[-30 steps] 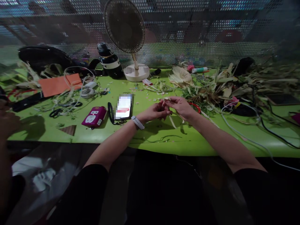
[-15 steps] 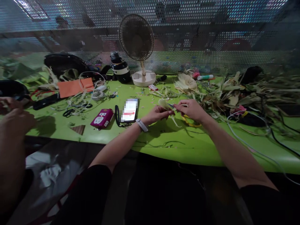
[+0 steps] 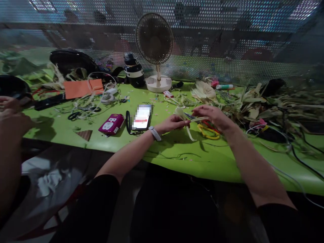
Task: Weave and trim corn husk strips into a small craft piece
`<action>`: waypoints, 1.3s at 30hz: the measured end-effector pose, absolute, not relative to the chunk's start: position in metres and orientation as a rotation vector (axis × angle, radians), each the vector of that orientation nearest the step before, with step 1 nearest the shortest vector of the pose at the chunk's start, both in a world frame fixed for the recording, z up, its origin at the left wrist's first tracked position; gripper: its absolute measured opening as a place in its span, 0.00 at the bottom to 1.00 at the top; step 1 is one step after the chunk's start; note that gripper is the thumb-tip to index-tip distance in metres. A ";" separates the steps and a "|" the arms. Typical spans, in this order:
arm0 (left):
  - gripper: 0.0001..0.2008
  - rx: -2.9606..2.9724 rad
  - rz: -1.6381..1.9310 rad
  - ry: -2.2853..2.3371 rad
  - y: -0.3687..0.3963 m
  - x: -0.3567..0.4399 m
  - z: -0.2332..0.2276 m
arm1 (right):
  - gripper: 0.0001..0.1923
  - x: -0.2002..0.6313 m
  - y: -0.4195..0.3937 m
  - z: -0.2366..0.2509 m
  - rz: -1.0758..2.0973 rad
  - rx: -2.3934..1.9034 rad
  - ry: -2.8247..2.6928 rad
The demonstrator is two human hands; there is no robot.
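My left hand (image 3: 174, 123) is closed in a pinch on a pale corn husk piece (image 3: 179, 112), with its rounded end above my fingers and a thin tail hanging below. A narrow husk strip (image 3: 198, 119) sticks out to the right from the pinch. My right hand (image 3: 214, 115) hovers over that strip with its fingers stretched and slightly bent; whether it touches the strip is unclear. Below my right hand lies a yellow loop (image 3: 208, 132) of cord or band. A dark bluish blade-like thing (image 3: 188, 116) shows between the hands, partly hidden.
A phone (image 3: 143, 116), a magenta case (image 3: 111, 124) and black scissors (image 3: 83, 113) lie left on the green table (image 3: 121, 143). A fan (image 3: 155, 38) and bottle (image 3: 134, 71) stand behind. Dried husks (image 3: 243, 101) and cables are at right. Another person's hand (image 3: 14, 116) is far left.
My right hand has opened from its pinch by the husk and moved slightly right. The strip now stretches rightward from my left hand, which keeps its hold. The view has shifted slightly.
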State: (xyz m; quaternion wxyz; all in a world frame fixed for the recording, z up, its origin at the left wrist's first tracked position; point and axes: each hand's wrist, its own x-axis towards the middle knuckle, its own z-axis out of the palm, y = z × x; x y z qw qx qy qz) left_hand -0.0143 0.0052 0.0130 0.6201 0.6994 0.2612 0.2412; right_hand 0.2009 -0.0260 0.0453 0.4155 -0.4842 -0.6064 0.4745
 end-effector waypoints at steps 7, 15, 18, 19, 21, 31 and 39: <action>0.21 1.475 0.238 0.414 -0.003 -0.018 0.018 | 0.26 0.174 -0.035 0.024 1.597 -0.899 -1.610; 0.20 1.455 0.239 0.328 -0.001 -0.017 0.014 | 0.19 0.155 -0.045 0.027 1.663 -0.809 -1.282; 0.21 1.483 0.208 0.342 0.002 -0.019 0.014 | 0.18 0.152 -0.042 0.023 1.552 -0.826 -1.192; 0.21 1.491 0.191 0.350 0.002 -0.019 0.013 | 0.18 0.151 -0.042 0.021 1.522 -0.837 -1.171; 0.20 1.494 0.183 0.367 0.003 -0.019 0.012 | 0.20 0.151 -0.039 0.019 1.489 -0.874 -1.154; 0.15 1.143 0.885 0.621 0.026 -0.014 0.000 | 0.26 0.178 -0.020 0.021 1.096 -1.240 -1.028; 0.13 1.219 0.964 0.671 0.025 -0.011 0.000 | 0.19 0.163 -0.038 0.015 0.486 -1.353 -1.825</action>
